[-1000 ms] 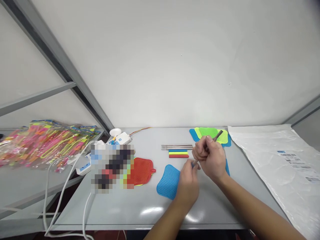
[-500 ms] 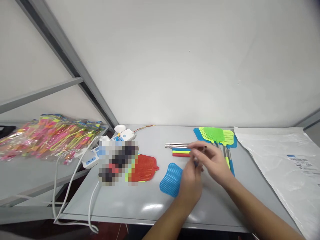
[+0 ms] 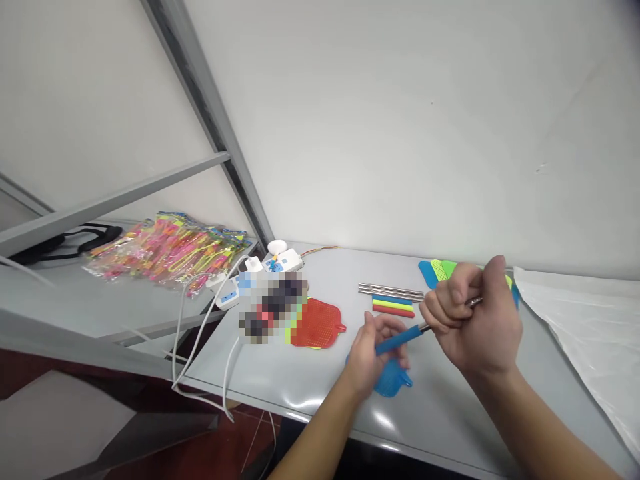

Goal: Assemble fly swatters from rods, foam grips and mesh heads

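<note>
My right hand is closed around a thin metal rod, whose near end runs into a blue handle sleeve. The sleeve's lower end lies in my left hand, between the thumb and curled fingers. Rod and sleeve slant up to the right above the table. Beneath my left hand lies a blue fly swatter head, partly covered by it. Just beyond are several metal rods and three handle sleeves: blue, yellow and red.
Red swatter head lies on a yellow-green one to the left, beside a blurred-out object. Power strips and white cables occupy the left edge. Swatters lie behind my right hand; a white plastic bag covers the right side. Bagged colourful items fill the left shelf.
My hands have moved apart, and my right hand has risen with the rod in its fist. The blue sleeve now shows clearly. The camera view has turned left.
</note>
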Available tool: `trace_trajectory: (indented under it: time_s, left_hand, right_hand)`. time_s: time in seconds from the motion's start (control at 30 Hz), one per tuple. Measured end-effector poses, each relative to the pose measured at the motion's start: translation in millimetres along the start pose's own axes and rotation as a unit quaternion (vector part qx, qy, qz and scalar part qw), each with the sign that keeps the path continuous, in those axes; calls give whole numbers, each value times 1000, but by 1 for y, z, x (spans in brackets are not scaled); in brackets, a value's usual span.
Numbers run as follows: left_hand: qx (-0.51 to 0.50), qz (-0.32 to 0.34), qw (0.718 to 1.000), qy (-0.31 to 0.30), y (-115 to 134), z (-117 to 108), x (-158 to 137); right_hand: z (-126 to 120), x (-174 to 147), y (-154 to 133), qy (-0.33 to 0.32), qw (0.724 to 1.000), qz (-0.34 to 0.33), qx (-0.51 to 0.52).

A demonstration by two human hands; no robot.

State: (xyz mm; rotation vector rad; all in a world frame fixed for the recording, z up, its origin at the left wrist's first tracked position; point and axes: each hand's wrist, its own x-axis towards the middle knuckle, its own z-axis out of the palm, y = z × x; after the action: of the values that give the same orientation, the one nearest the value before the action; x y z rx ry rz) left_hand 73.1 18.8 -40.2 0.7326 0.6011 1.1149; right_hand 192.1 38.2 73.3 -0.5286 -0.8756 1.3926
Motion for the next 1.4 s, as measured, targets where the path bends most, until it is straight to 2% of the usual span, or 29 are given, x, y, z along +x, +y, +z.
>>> trace_trajectory:
  time_s: [0.1, 0.2, 0.43, 0.6, 0.83, 0.9, 1.0, 1.13, 1.2, 1.27, 1.33, 1.4]
  left_hand:
    - [-117, -35, 992, -26, 2, -2, 0]
    - [-154, -71, 985, -29, 3, -5, -3]
    - [-150, -136, 979, -17, 8, -16, -10]
    - [-168, -135, 976, 24, 9, -15, -9]
    - [-141, -130, 981, 20, 8, -16, -9]
    - [-139, -127, 982, -1, 11, -15, -10]
    - [-117, -120, 984, -64, 17, -12, -12]
    - [-14, -127, 978, -163, 28, -8, -17]
    - [35, -138, 969, -202, 33, -6, -19]
    - [59, -137, 965, -214, 38, -5, -22]
    - [56, -121, 973, -186, 42, -5, -27]
    - [32, -99, 986, -132, 45, -9, -33]
  right_hand:
    - [10, -6, 11, -28, 1000, 4, -6]
    - [15, -12, 24, -39, 999, 11, -15]
    - [14, -17, 45, -51, 999, 13, -13]
    - [13, -20, 55, -65, 997, 37, -10]
    - [7, -16, 60, -75, 996, 51, 10]
    - [4, -12, 58, -63, 996, 60, 8]
    - [-1, -6, 51, -22, 996, 81, 17]
    - [-2, -4, 44, 6, 995, 94, 18]
    - [1, -6, 45, -11, 995, 95, -14]
    - [2, -8, 50, -38, 992, 97, -76]
    - [-3, -11, 56, -62, 984, 73, -154]
    - [-16, -16, 62, -72, 964, 39, -254]
